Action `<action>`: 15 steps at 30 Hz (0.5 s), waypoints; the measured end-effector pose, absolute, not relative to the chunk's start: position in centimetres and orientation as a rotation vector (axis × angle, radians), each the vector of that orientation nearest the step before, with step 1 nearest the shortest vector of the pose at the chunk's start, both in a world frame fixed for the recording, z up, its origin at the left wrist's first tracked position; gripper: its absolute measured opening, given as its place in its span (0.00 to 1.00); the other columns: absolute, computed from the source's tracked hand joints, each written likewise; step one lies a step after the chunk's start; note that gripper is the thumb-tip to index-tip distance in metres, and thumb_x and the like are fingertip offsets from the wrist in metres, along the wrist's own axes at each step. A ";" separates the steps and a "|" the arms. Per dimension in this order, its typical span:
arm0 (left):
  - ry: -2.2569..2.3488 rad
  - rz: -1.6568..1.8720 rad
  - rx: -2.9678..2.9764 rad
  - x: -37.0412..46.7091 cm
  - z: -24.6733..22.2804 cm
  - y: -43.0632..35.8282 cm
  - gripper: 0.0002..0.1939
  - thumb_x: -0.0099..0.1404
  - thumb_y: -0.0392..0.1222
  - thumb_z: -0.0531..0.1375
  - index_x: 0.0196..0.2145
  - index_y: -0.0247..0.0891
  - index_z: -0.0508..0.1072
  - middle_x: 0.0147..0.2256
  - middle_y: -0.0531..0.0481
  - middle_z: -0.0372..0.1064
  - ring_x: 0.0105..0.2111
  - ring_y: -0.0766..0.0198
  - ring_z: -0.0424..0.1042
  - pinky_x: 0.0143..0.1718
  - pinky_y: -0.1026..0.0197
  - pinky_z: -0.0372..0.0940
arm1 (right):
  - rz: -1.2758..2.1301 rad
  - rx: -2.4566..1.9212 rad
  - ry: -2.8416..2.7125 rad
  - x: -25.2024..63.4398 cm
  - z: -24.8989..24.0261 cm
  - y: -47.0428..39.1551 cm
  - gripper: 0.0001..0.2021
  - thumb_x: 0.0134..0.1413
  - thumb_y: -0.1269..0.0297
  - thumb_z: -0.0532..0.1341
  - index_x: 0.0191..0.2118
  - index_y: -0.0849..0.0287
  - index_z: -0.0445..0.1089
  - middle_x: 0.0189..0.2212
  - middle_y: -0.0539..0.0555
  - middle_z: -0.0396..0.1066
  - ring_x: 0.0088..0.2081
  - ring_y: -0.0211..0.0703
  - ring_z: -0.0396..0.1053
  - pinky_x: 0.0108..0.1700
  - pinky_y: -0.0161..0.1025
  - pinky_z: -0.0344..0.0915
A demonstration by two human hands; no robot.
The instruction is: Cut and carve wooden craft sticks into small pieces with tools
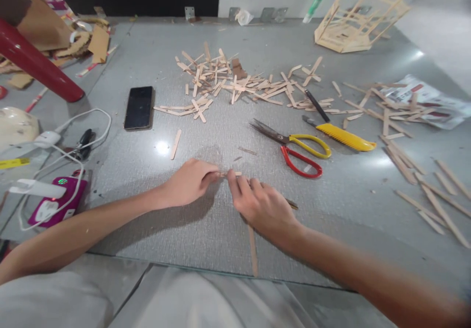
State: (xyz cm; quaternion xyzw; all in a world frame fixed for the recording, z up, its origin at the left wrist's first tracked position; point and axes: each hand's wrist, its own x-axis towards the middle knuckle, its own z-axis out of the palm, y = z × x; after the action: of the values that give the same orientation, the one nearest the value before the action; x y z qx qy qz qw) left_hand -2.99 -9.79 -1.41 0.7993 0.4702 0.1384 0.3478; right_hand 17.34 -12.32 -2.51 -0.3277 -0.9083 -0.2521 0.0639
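Pale wood shows between the two hands: a little stick piece (238, 173), in the middle of the table (121, 171), to the left of the scissors (282, 139). The left hand (187, 183) pinches one end with thumb and finger. The right hand (263, 203) pinches it too, close to the other end, with its other fingers curled. I cannot tell how hard they squeeze.

To do this well, I think both hands should stay low and still, with the fingertips close together, so the thin wood does not slip or snap in a bad spot. Gentle is best, because splinters can poke.

Now the counting. One long stick (253, 254) pokes out below the right hand. One short stick (176, 144) lies alone near one black phone (139, 108). There is one pair of scissors, one yellow cutter (344, 137) and one purple power box (73, 195). One stick frame (344, 43) stands at the back, near one green and white tube (317, 2). The heap of sticks (235, 88) has too many to count.
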 end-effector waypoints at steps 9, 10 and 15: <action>1.268 0.481 1.951 -3.0 -1.3 -10.1 0.20 0.75 0.40 0.48 0.24 0.36 0.64 0.19 0.55 0.61 0.21 0.69 0.60 0.28 0.64 0.54 | -0.725 -1.016 -2.618 18.1 -2.7 -11.9 0.18 0.61 0.81 0.54 0.53 0.67 0.73 0.23 0.49 0.70 0.22 0.36 0.64 0.25 0.35 0.59; 1.260 0.519 1.868 -2.9 -1.1 -10.1 0.21 0.75 0.40 0.48 0.24 0.35 0.65 0.19 0.55 0.62 0.20 0.70 0.62 0.28 0.64 0.57 | -0.613 -1.020 -2.565 18.5 -2.5 -11.7 0.18 0.62 0.80 0.55 0.54 0.67 0.71 0.23 0.49 0.70 0.22 0.36 0.64 0.24 0.36 0.58; 1.117 0.664 1.448 -1.9 0.4 -11.0 0.15 0.75 0.45 0.52 0.46 0.34 0.73 0.22 0.54 0.70 0.19 0.68 0.71 0.18 0.69 0.60 | 0.482 -1.224 -2.009 19.8 -0.6 -10.6 0.19 0.62 0.58 0.63 0.56 0.58 0.70 0.29 0.48 0.75 0.22 0.32 0.65 0.25 0.33 0.62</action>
State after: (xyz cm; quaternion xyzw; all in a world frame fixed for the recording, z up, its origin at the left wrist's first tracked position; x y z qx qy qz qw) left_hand -1.94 -11.04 0.40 0.6152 0.4744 0.2822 0.5629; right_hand 19.80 -10.60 -0.56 -0.4752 -0.7799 0.1873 0.3618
